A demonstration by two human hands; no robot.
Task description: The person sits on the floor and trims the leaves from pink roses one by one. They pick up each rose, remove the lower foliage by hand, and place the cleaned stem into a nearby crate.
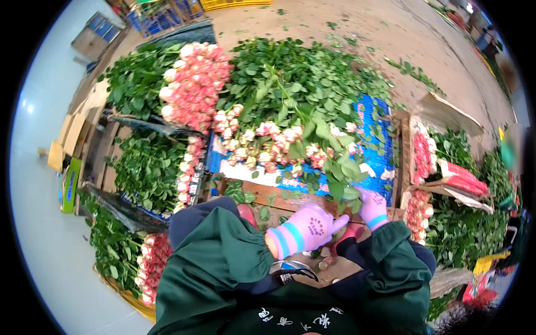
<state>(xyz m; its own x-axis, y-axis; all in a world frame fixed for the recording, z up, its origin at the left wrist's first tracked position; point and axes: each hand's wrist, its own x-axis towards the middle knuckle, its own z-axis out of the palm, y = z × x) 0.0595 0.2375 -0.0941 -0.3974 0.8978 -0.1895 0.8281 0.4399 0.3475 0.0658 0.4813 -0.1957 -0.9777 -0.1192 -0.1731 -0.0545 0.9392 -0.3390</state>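
Note:
My right hand [374, 206], in a lilac glove with a blue cuff band, has its fingers closed at the lower end of a long leafy rose stem [341, 171]. That stem reaches away from me over a heap of cut roses [284, 142]. Close to its left, my gloved left hand [307, 229] hovers above my lap with the index finger stretched toward the right hand. Its other fingers and palm are turned downward, so whatever they may hold is hidden. The heap lies on blue printed sheeting [377, 163], blooms toward me and foliage [301, 79] away.
Pink-and-white rose bundles [197, 83] lie on the left, parted by dark sheets [142, 123]. Wooden framing [404, 155] and more wrapped roses [423, 157] are on the right. A wooden board [276, 194] crosses before my knees. Loose leaves and petals [325, 259] litter the floor.

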